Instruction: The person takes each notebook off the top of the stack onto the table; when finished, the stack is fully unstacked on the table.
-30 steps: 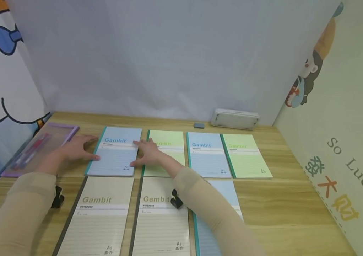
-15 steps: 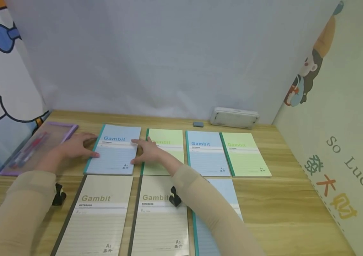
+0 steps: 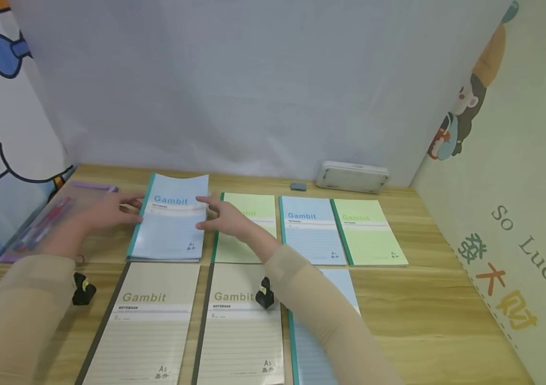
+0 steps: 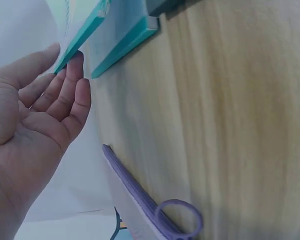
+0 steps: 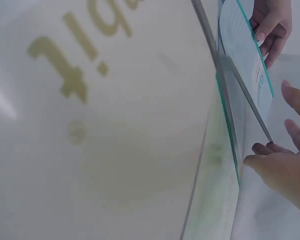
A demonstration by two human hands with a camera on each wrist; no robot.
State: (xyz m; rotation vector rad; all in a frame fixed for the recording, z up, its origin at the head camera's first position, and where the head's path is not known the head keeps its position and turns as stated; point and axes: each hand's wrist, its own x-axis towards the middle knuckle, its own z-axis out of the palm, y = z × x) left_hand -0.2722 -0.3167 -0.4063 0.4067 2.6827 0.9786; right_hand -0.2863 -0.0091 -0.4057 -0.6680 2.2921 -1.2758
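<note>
At the back left of the table a blue Gambit notebook (image 3: 169,230) is raised at its far end and slightly bowed. My left hand (image 3: 109,211) pinches its green spine between thumb and fingers, which the left wrist view shows closely. Below it a second blue notebook (image 4: 127,47) lies on the table, mostly hidden in the head view. My right hand (image 3: 229,219) is at the raised notebook's right edge, above a green notebook (image 3: 254,248). In the right wrist view its fingers (image 5: 267,150) are spread and touch a notebook edge.
Another blue notebook (image 3: 311,235) and a green one (image 3: 371,235) continue the back row. Two grey notebooks (image 3: 145,337) and a blue one lie in front. A purple-edged mesh pouch (image 3: 87,195) with pens lies left. A white case (image 3: 353,177) and an eraser (image 3: 298,186) stand behind.
The top blue notebook's far end has risen off the one below. My left hand has lifted and moved away from me slightly with it; my right hand has shifted up a little.
</note>
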